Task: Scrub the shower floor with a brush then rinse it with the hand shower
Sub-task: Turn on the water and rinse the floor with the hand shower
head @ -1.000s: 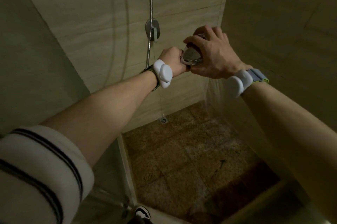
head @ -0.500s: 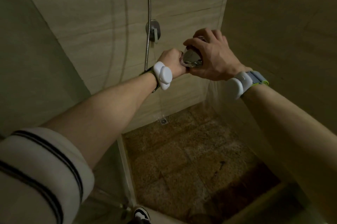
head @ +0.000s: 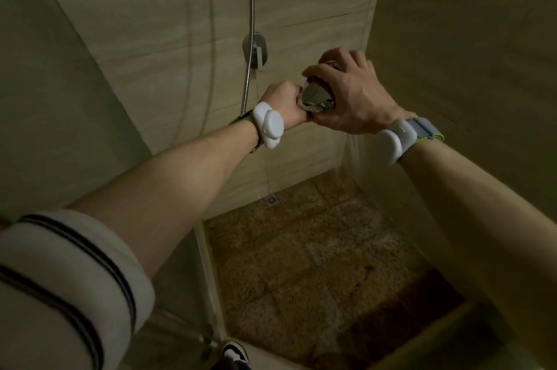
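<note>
The hand shower [head: 318, 98] is gripped by both hands: the left hand [head: 284, 104] is closed on its handle, the right hand [head: 346, 95] is wrapped over its head, largely hiding it. Spray falls below it toward the shower floor [head: 316, 264]. A hose [head: 249, 38] hangs left of it.

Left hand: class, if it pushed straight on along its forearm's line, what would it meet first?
Probably the shower head that the left hand already touches; beyond it, the right hand.
</note>
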